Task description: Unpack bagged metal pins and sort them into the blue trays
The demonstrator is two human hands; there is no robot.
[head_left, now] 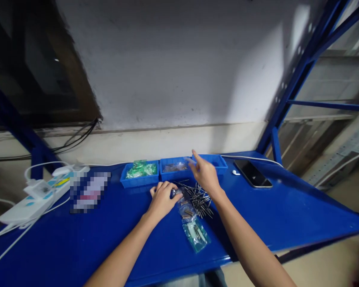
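Observation:
My left hand (163, 198) rests low over the table with its fingers curled. Its thumb and fingers close on the edge of a small clear plastic bag (181, 194); the hand partly hides what it grips. My right hand (206, 174) is raised in front of the blue bins, index finger stretched out and the others apart and slightly blurred; I see nothing held in it. Between the hands lies a loose pile of thin dark metal rods (200, 201), resembling drill bits. Nearer me are a clear bag with brassy pieces (187, 212) and a greenish bag with small parts (196, 235).
Along the back stand a blue bin of green packets (141, 170), a blue bin of clear bags (175, 166) and another blue bin (218, 161). A phone (253, 173) and a white earbud (235, 172) lie right. A power strip (44, 195) with cables is left.

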